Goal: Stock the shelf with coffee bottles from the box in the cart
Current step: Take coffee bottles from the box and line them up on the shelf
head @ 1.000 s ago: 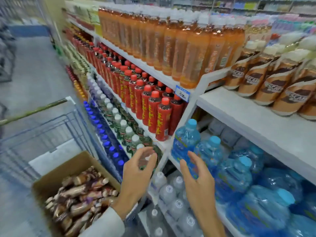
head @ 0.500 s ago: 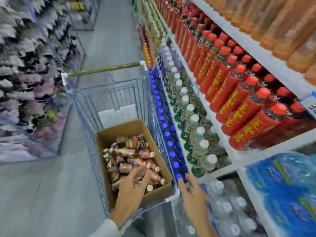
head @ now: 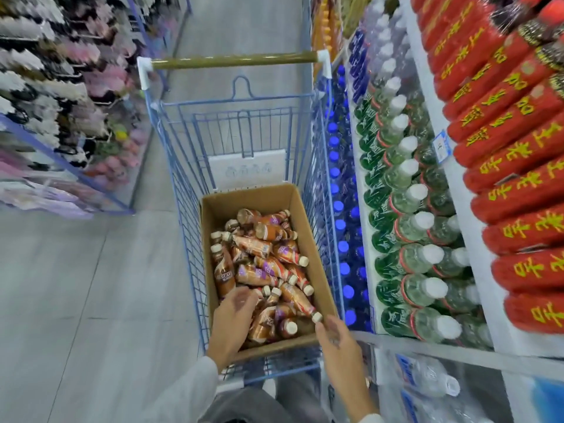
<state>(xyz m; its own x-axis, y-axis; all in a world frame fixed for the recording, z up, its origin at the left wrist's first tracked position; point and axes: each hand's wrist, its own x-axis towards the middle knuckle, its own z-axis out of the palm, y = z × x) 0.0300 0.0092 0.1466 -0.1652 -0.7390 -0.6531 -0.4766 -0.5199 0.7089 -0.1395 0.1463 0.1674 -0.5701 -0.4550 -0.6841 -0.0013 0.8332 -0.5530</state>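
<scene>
Head camera view, looking down into a blue wire shopping cart [head: 171,166] that is standing in a store aisle, filling the centre of the frame. A brown cardboard box [head: 250,196] is sitting in the near end of the cart, open at the top. Many small brown coffee bottles [head: 262,264] with cream caps are lying loose in the box, piled across one another at all angles.

At the lower centre of the frame, the left hand [head: 232,319] is hovering over the near left part of the pile. Its fingers are loosely bent and spread, and nothing is clasped in them. Whether the fingertips are touching a bottle cannot be told. A pale sleeve [head: 189,389] is covering that arm.

Just right of it, the right hand [head: 338,343] is hanging at the near right corner of the box. Its fingers are relaxed and apart, holding nothing. They are lying just beside the cap of one slanting bottle [head: 297,297].

Down the right side of the frame, a white shelf [head: 476,239] is carrying rows of drinks. Red bottles [head: 512,166] with yellow lettering are standing on the upper level. Green bottles [head: 406,227] with white caps are standing below them. Blue-capped bottles [head: 343,248] are standing lowest, next to the cart.

In the upper left of the frame, a blurred rack [head: 61,102] of pink and dark goods is lining a grey floor [head: 76,300].
</scene>
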